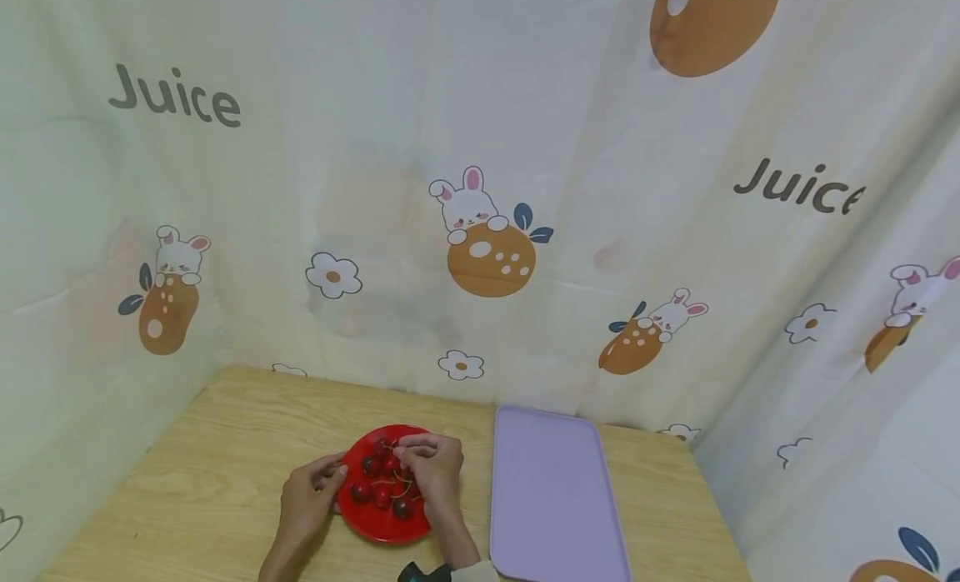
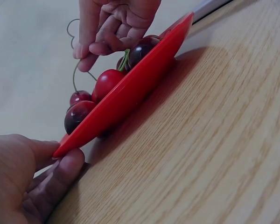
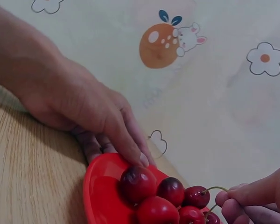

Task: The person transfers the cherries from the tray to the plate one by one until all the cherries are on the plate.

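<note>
A red plate (image 1: 369, 525) on the wooden table holds several dark red cherries (image 1: 382, 495) with green stems. My left hand (image 1: 303, 500) grips the plate's left rim, thumb on top and fingers beneath, as the left wrist view shows. Over the far right part of the plate, my right hand (image 1: 441, 472) pinches a thin cherry stem (image 3: 217, 187) between thumb and fingertips. The cherry (image 3: 196, 197) on that stem sits among the others at plate level. Part of the fruit is hidden behind the right hand in the head view.
To the right of the plate lies a flat lilac tray (image 1: 551, 494) with a low rim. The wooden table (image 1: 225, 449) ends at a pale curtain (image 1: 390, 190) printed with rabbits and fruit, which hangs along the back and sides.
</note>
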{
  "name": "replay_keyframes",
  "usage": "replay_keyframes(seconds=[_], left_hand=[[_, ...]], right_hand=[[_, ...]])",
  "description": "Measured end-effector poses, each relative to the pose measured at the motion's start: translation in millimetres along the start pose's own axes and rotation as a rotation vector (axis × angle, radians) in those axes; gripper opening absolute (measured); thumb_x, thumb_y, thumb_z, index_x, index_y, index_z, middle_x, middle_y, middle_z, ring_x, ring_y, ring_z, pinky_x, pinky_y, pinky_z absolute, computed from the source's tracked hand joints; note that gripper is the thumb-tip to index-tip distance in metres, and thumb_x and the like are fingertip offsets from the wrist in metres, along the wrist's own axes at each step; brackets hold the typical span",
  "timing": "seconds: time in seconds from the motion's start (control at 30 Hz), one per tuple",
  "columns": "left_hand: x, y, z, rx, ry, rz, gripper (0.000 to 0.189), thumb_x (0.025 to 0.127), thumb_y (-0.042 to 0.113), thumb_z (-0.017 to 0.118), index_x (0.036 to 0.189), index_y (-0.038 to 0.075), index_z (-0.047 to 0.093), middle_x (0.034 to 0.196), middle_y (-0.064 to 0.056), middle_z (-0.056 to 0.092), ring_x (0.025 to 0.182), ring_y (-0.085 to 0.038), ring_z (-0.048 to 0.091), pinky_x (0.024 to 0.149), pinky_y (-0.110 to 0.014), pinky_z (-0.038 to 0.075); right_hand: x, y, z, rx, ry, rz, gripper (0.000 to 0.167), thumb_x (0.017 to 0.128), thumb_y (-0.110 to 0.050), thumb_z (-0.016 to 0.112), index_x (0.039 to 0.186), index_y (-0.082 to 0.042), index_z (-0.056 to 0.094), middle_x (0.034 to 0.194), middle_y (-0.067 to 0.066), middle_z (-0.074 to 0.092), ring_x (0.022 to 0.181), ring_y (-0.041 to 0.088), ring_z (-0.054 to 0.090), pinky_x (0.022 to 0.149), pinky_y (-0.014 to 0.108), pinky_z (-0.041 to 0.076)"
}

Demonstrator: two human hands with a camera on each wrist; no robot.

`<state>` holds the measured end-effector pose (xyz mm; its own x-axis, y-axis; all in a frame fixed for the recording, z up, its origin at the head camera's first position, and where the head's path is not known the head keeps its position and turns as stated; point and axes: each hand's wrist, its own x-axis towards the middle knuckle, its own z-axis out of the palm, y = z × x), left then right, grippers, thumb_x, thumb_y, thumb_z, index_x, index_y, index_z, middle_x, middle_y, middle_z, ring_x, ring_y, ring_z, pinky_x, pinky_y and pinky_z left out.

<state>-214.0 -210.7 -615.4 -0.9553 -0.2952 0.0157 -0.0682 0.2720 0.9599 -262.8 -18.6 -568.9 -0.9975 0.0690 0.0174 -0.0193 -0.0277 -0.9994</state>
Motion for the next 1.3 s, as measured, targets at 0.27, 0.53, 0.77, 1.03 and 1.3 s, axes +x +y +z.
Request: replay_keyframes(seconds=[0.27,0.53,0.77,1.03,1.3], left_hand=[[0.5,-1.4,0.6,0.008,0.005,0.001,0.035,0.106,0.005,0.068,0.14,-0.003,0.07,0.109,-0.019,0.077,0.068,-0.014,0.071,0.057,-0.028,0.066],[0.7,-2.1,1.9,0.016,-0.001,0.007,0.034,0.106,0.005,0.068,0.14,-0.002,0.07,0.111,-0.019,0.078,0.069,-0.014,0.071,0.057,-0.027,0.066],[2.8,-0.5,2.6,0.009,-0.007,0.007,0.034,0.106,0.005,0.068,0.14,-0.002,0.07,0.113,-0.02,0.078,0.071,-0.014,0.072,0.057,-0.028,0.067],[4.7,0.3,3.1,0.008,-0.016,-0.012,0.035,0.107,0.005,0.067,0.141,-0.003,0.069,0.115,-0.021,0.077,0.075,-0.015,0.071,0.058,-0.029,0.067],[3.6,-3.4,-1.0,0.026,-0.01,-0.018,0.035,0.108,0.006,0.066,0.142,-0.003,0.069,0.114,-0.021,0.076,0.075,-0.014,0.071,0.058,-0.028,0.066]], right_hand=[[-3.9,-4,3,-0.155,0.012,-0.1,0.01,0.083,0.012,0.083,0.085,0.002,0.083,0.076,0.013,0.081,0.059,0.007,0.067,0.054,0.015,0.056],[-3.6,-5,1,-0.301,0.019,-0.172,0.011,0.085,0.009,0.085,0.084,-0.002,0.084,0.075,0.005,0.081,0.063,0.003,0.07,0.058,0.014,0.058],[-3.5,-6,-5,-0.338,-0.007,-0.218,0.009,0.086,0.008,0.087,0.09,0.0,0.084,0.08,0.005,0.082,0.069,0.007,0.075,0.063,0.016,0.063],[-3.6,-2,-11,-0.357,0.026,-0.22,0.012,0.084,0.005,0.09,0.093,0.0,0.084,0.08,0.006,0.082,0.069,0.008,0.076,0.064,0.02,0.066],[-5.2,-5,-27,-0.306,0.099,-0.252,0.013,0.083,0.002,0.091,0.094,-0.001,0.085,0.085,0.009,0.084,0.073,0.011,0.078,0.067,0.018,0.065]])
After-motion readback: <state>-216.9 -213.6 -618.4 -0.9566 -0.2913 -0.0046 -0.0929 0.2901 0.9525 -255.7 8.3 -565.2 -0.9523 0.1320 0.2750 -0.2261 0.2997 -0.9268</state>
